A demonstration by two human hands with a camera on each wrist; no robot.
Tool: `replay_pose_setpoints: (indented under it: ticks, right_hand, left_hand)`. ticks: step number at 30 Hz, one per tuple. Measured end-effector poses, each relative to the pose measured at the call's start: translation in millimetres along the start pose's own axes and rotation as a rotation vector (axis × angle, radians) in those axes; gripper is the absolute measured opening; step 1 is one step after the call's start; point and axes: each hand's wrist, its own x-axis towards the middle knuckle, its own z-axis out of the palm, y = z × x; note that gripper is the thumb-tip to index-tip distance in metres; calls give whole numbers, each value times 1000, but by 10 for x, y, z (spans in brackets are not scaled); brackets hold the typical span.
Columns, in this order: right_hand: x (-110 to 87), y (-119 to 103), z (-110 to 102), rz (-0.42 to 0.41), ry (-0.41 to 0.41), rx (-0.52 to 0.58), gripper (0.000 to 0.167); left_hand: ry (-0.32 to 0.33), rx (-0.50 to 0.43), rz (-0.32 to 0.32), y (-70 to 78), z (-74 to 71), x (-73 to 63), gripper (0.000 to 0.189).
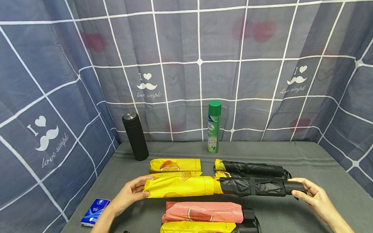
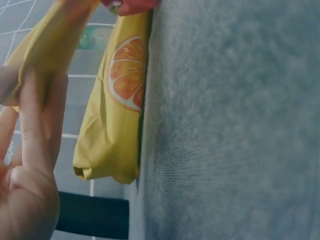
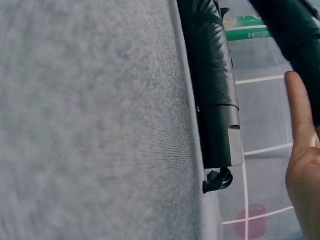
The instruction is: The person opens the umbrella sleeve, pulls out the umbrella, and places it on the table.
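Note:
My left hand (image 1: 130, 194) pinches the closed end of a yellow umbrella sleeve (image 1: 181, 187) between thumb and fingers. The sleeve's other end meets the yellow tip of a folded black umbrella (image 1: 255, 186). My right hand (image 1: 314, 195) grips that umbrella's black handle (image 1: 294, 187). In the right wrist view the held umbrella (image 3: 295, 35) slants above the table. Behind it lies another folded black umbrella (image 1: 257, 167), with a yellow sleeve (image 1: 189, 163) to its left. A second yellow sleeve is mostly hidden behind the held one.
Nearer me lie a pink sleeved umbrella (image 1: 218, 212) and a yellow sleeved umbrella (image 1: 193, 231). A black flask (image 1: 135, 137) and a green spray can (image 1: 214, 127) stand at the back by the curtain. A blue packet (image 1: 94, 212) lies beside my left forearm.

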Motion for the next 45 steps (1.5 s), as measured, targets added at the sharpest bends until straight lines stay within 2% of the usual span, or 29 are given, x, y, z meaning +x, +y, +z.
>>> replay_pose_setpoints:
  ticks: [7, 14, 16, 21, 23, 25, 29, 37, 42, 45]
  right_hand:
    - [-51, 50, -72, 71, 13, -77, 34]
    - [-96, 165, -137, 66, -33, -91, 35]
    - [-99, 174, -147, 91, -17, -171, 34]
    - [-82, 138, -162, 188, 16, -464, 35]
    - [-74, 135, -173, 197, 11, -511, 35]
    - [-72, 147, -183, 196, 3, -502, 35]
    - [-87, 198, -197, 178, -3, -525, 34]
    - [-103, 273, -204, 170, 28, -655, 33]
    - [-110, 255, -202, 206, 39, -720, 35]
    - [-105, 240, -197, 233, 38, -746, 36]
  left_hand:
    - [-1, 3, -16, -51, -20, -38, 51]
    - [-3, 13, -36, -99, -41, -66, 52]
    - [-5, 14, -28, -115, -46, -66, 53]
    - [-12, 18, 0, -163, -63, -58, 55]
    - [-3, 27, -1, -177, -68, -56, 56]
    - [5, 38, -6, -185, -70, -57, 56]
    - [23, 89, -4, -192, -74, -61, 56]
    - [63, 213, -14, -127, -91, -101, 58]
    - [52, 249, 22, -58, -141, -111, 59]
    - [50, 318, 48, -5, -177, -107, 59]
